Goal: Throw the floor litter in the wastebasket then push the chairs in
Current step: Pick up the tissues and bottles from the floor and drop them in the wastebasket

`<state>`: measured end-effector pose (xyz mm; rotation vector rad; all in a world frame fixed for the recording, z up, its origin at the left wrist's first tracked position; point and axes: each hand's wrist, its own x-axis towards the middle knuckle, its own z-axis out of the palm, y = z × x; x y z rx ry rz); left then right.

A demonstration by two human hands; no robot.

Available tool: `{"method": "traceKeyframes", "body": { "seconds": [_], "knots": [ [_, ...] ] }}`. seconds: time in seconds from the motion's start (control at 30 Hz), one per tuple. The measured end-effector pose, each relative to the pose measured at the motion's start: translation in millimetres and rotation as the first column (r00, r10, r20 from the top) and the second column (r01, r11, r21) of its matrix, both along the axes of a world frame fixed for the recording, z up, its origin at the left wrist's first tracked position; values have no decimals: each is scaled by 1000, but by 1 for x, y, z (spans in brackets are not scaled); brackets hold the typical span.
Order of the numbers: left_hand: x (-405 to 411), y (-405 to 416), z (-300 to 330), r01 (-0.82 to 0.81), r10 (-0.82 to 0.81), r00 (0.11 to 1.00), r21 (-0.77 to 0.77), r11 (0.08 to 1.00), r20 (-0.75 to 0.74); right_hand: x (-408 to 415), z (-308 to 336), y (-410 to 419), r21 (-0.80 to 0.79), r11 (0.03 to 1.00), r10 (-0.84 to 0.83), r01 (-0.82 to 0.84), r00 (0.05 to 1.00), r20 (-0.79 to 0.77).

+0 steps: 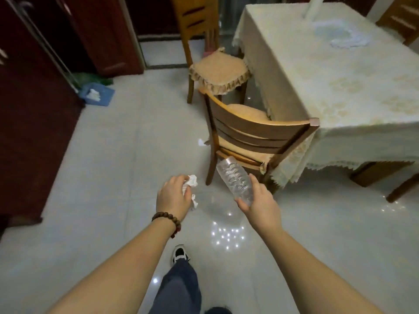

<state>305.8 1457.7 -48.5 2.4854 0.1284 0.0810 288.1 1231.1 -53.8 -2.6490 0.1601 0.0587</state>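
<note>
My left hand (173,197) is closed around crumpled white tissue paper (192,180), which sticks out past my fingers. In my right hand (260,201) I grip a clear, empty plastic bottle (233,177) by its lower end, tilted up and to the left. Just beyond my hands a wooden chair (256,134) stands pulled out from the table (328,71), its back toward me. A second wooden chair (215,71) with a frilled cushion stands farther off, also away from the table. No wastebasket is visible.
A blue dustpan (97,94) holding white paper lies on the floor at the left by dark red cabinets (34,132). A small white scrap (206,141) lies by the near chair's leg. White plastic (340,35) rests on the tablecloth. A third chair (401,19) stands at the far right.
</note>
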Motion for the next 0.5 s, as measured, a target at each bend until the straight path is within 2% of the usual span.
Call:
{"method": "traceKeyframes", "body": {
  "seconds": [0.23, 0.5],
  "knots": [
    [33, 120, -8, -206, 205, 978, 11, 979, 32, 80, -6, 113, -12, 982, 188, -189, 982, -3],
    [152, 280, -26, -273, 273, 961, 0, 962, 37, 211, -25, 285, -20, 958, 287, -287, 958, -16]
  ]
}}
